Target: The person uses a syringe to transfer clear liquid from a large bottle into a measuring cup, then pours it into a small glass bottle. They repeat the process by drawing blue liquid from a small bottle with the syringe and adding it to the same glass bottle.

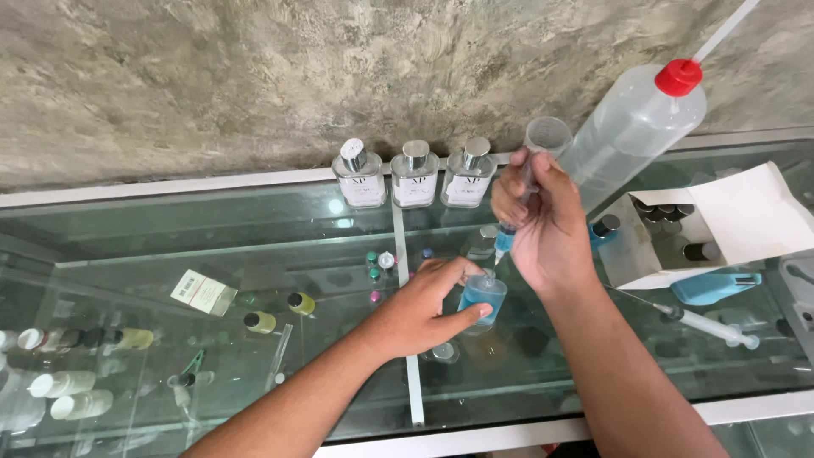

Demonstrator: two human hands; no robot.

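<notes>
The left hand (424, 309) pinches a small blue bottle (483, 297) on the glass counter (254, 246); the right hand (543, 225) grips a syringe (509, 233) over its mouth. Probably glass: light, slippery, tippy; hold its sides.

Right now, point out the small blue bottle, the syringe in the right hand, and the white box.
small blue bottle (483, 297), head view, on its blue glass body.
syringe (505, 238), head view, on the blue-filled lower barrel.
white box (746, 212), head view, on the open flap.
</notes>
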